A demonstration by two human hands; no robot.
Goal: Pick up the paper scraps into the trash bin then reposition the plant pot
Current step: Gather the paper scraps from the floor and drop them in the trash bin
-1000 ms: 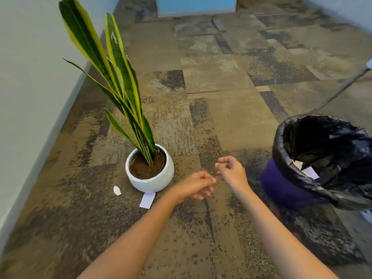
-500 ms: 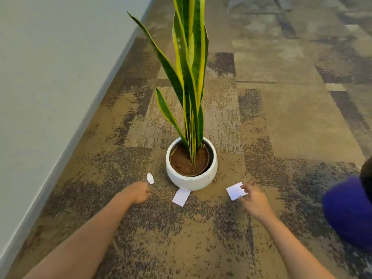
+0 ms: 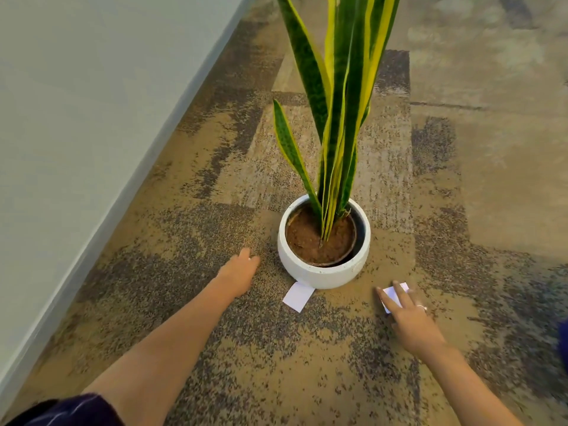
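Observation:
A white round plant pot [image 3: 322,272] with tall green-and-yellow leaves stands on the carpet in the middle. One white paper scrap [image 3: 297,296] lies at the pot's front, its top edge touching the pot's base. My right hand [image 3: 405,318] rests with spread fingers on top of a second white paper scrap [image 3: 399,291], which lies flat on the carpet to the pot's right. My left hand [image 3: 241,270] is down on the carpet just left of the pot, seen from the back, with its fingertips hidden. Only a blue sliver of the trash bin [image 3: 564,342] shows at the right edge.
A pale wall [image 3: 92,118] runs along the left, meeting the patterned brown carpet [image 3: 307,364] at a diagonal line. Dark clothing [image 3: 70,410] shows at the bottom left corner. The plant's leaves rise past the top of the view.
The view has moved closer to the pot. My left hand went forward over the spot where a small scrap lay, and that scrap is hidden. My right hand's fingers now lie on its scrap.

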